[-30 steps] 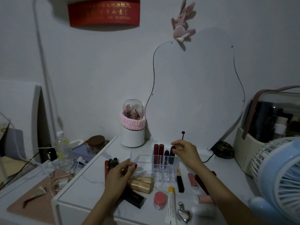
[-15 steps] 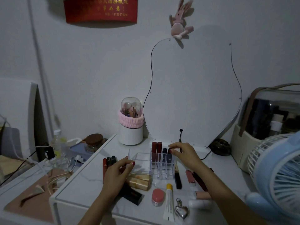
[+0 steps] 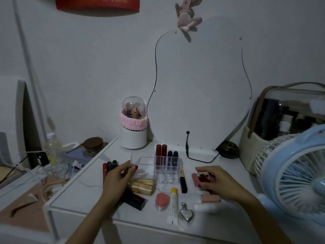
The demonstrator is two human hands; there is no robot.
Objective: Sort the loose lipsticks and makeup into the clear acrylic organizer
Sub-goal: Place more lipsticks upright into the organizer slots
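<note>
The clear acrylic organizer (image 3: 146, 160) stands mid-table with two red lipsticks (image 3: 161, 151) and two dark lipsticks (image 3: 172, 155) upright in its slots. My left hand (image 3: 117, 180) lies at its left side, thumb and forefinger pinching the near left corner. My right hand (image 3: 218, 181) is to the organizer's right, thumb and curled fingers closed around a dark red lipstick (image 3: 204, 177) lying on the table. A pink gloss tube (image 3: 194, 178) lies just left of it.
Loose on the table are gold lipsticks (image 3: 142, 186), a black box (image 3: 136, 200), a pink pot (image 3: 162, 199), a yellow-capped tube (image 3: 173, 206), a heart keychain (image 3: 186, 214), a black-and-gold lipstick (image 3: 182, 181), a pink tube (image 3: 210, 198) and three lipsticks (image 3: 110, 166). A blue fan (image 3: 295, 173) stands at right.
My right hand has left the organizer's slots and moved right and nearer, onto the dark red lipstick. A dark lipstick now stands in the slot. My left hand stayed put.
</note>
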